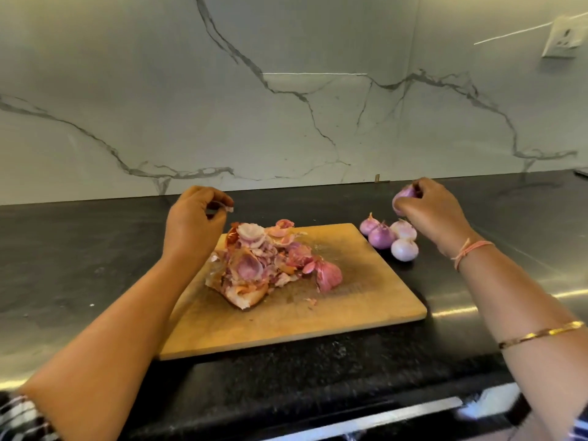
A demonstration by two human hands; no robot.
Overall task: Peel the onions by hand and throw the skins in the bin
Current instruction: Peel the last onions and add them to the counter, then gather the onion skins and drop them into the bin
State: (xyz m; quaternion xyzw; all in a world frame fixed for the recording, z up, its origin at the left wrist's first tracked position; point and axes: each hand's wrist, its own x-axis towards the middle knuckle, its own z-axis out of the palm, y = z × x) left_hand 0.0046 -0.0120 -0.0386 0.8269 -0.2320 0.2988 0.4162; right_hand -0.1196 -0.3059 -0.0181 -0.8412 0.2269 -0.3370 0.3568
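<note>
A white marble-veined wall (286,106) backs a black stone table (79,249), and a wooden cutting board (350,307) lies on the table at a slight angle. The board's far left part carries a loose pile of skins (264,265), pink and papery, with a few flakes scattered toward the near edge. Four peeled onions (389,238) sit in a tight cluster on the table just beside the board's far right corner. The leftmost one points its tip up and away. The right hand (436,211) hovers just beyond the cluster, fingers curled round a fifth onion (404,195) that looks pale and bare. This onion's long axis seems to run from lower left to upper right, but blur and the fingers hide which end is the root. The left hand (194,218) is raised over the far left corner of the board, thumb and fingertips pinching a small scrap of skin (227,208). The step in hand looks like finishing this onion: the scrap goes onto the pile and the bulb joins the others. To do it well, the right hand should lower the onion until it touches the table against the cluster, so it does not roll. The left hand should let go directly over the heap, because the dry skin is light and drifts easily. No bin is in view, so the skins will need gathering in both hands and carrying.
</note>
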